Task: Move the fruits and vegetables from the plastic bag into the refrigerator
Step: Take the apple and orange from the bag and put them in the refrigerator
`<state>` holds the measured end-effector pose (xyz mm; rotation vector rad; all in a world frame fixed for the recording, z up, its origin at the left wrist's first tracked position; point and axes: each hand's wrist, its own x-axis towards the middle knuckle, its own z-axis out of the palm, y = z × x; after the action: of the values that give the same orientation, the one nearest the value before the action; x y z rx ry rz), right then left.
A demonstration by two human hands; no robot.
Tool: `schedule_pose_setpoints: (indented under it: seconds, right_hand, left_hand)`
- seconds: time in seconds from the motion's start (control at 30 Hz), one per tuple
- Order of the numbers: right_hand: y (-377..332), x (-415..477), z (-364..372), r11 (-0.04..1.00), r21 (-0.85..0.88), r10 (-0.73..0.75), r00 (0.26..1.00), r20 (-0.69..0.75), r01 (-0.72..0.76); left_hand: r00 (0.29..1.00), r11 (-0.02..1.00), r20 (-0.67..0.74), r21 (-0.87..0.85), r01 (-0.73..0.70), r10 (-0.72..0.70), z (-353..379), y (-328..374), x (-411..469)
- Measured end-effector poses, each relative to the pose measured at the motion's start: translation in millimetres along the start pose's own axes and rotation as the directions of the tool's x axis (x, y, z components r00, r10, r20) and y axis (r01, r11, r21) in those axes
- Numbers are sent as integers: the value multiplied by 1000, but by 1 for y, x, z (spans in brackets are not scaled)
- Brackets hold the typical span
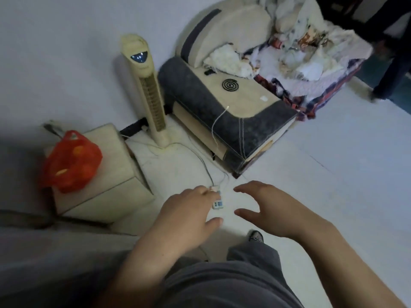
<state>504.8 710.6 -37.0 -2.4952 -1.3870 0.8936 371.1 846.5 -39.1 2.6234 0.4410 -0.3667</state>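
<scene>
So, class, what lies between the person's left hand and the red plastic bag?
Head view: the cream box under the red plastic bag, then pale floor, before the left hand.

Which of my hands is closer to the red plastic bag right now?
Left. The left hand hangs open to the right of the red plastic bag, which sits on a cream box; the right hand, also open, is farther right, beyond the left.
</scene>
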Motion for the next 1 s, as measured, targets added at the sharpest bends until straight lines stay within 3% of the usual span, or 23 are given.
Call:
schedule_pose_setpoints:
  seconds: [0.2,0.37,0.5,0.6,0.7,0.8,0.9,1.0]
  right_hand:
    - [-10,123,-47,925,-80,-356,921,160,372]
    - [1,207,-89,801,-97,-538,782,314,590]
    - [1,276,-120,709,-84,-623,678,390,700]
    - [-13,327,-132,673,-104,-642,647,411,733]
    - [-33,370,-139,672,-111,-630,643,436,732]
    - [-52,411,-143,700,-126,-591,669,451,703]
    - [-67,448,-148,776,-182,-515,773,370,604]
    - [-88,476,-147,837,-181,-433,826,359,517]
  left_hand:
    - [919,927,-158,-172,334,-360,-11,-21,33]
    - [727,750,-218,-327,574,-651,-29,-33,75]
    - [598,639,-240,-405,654,-764,-55,-45,122]
    - [539,606,-282,-444,660,-794,-80,-68,156]
    - [544,619,-299,-444,648,-784,-101,-106,185]
    - [593,640,-261,-444,626,-761,-114,-162,215]
    - [702,705,-180,-390,593,-689,-132,-223,239]
    - [746,729,-114,-352,588,-657,-149,-277,239]
